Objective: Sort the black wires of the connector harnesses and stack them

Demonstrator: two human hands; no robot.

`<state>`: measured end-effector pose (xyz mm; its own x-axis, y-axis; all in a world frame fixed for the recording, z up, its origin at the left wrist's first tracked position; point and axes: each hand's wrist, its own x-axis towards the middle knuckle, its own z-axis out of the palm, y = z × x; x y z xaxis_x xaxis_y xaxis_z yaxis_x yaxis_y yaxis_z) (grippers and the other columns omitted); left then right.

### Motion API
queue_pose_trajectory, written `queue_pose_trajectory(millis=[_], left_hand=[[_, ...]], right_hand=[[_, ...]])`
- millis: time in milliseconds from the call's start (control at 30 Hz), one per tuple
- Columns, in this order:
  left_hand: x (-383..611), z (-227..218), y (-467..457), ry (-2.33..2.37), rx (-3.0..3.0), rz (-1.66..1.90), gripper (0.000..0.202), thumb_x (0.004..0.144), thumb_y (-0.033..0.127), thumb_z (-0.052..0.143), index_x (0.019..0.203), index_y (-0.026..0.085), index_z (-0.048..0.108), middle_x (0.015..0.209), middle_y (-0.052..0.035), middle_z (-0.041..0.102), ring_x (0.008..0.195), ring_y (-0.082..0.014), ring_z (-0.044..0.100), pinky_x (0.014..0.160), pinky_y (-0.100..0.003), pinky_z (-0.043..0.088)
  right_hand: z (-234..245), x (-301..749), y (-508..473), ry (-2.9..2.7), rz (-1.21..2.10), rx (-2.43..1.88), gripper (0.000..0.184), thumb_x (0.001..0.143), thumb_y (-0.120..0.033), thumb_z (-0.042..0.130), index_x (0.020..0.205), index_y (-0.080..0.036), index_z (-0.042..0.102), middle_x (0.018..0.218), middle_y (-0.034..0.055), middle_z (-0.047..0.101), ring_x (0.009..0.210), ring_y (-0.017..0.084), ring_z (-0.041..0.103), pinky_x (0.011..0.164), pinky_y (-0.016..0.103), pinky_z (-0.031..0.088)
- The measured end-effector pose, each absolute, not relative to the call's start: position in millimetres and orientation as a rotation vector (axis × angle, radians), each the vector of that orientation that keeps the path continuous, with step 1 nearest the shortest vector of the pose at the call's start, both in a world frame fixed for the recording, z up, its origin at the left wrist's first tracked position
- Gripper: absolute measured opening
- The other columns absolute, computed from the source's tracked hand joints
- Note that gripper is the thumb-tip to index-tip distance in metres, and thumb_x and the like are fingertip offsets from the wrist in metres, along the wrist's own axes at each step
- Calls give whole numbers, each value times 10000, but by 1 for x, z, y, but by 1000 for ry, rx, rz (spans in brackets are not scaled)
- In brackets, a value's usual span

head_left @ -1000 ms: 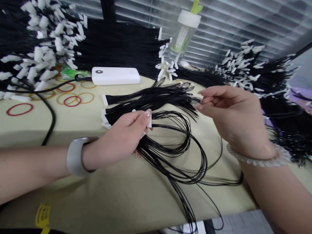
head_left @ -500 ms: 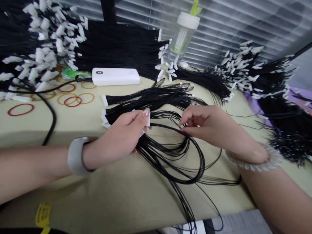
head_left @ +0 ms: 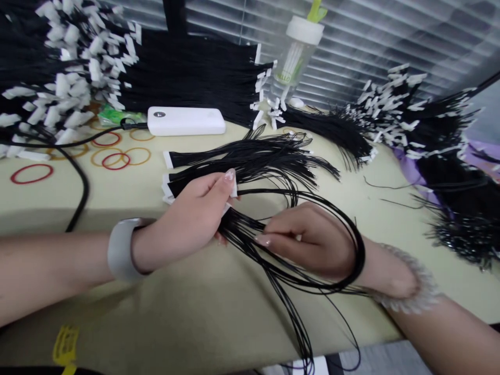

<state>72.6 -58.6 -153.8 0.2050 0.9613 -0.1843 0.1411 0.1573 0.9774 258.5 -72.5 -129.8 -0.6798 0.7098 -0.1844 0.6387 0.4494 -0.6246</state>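
Black wires (head_left: pixel 359 255) curve out from my left hand (head_left: pixel 199 208), its thumb and fingers pressed closed on a white connector (head_left: pixel 234 186). Their loop passes around my right hand (head_left: pixel 318 239), thumb and fingertips nearly together beside the strands; whether they pinch any, I cannot tell. I judge the coiling partly done: a loop is formed over the tabletop (head_left: pixel 167 312), but loose strands trail past the near edge and no tie shows around it. From the connector the wires head right; the loop's long axis runs left to right, dipping slightly. Just beyond, bundles (head_left: pixel 219 159) lie roughly straight, white ends leftward; rubber bands (head_left: pixel 32 165) lie farther left.
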Motion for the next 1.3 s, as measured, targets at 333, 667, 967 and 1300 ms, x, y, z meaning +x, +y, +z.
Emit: queue_pose_trajectory(millis=[333,667,967,1300], left_hand=[[72,-153,-60,1248,1404,839,364,833,486,371,635,188,433,540,54,407,388,-62,412,321,-155,354],[71,-150,-60,1294,1560,801,354,845,466,350,640,191,436,562,44,415,422,-71,404,327,-147,342],[70,-151,-60,1296,1672,778,374,858,465,314,635,188,429,593,30,423,521,-89,433,432,-163,372],[69,-151,-61,1242,1657,795,349,859,436,332,628,192,429,546,38,389,481,-92,395,417,-174,348]], right_hand=[[-137,236,-87,-2462,550,-1038,114,812,-161,462,783,-143,571,713,12,542,635,83,451,589,202,351],[-140,226,-93,-2665,68,-1026,210,813,-138,390,679,-131,551,618,11,458,541,102,338,520,249,275],[-141,230,-92,-2719,108,-1027,159,796,-103,390,729,-131,531,654,13,469,561,105,364,528,251,280],[-138,236,-91,-2775,73,-1045,194,762,-61,348,683,-152,500,588,-6,412,511,105,289,491,260,239]])
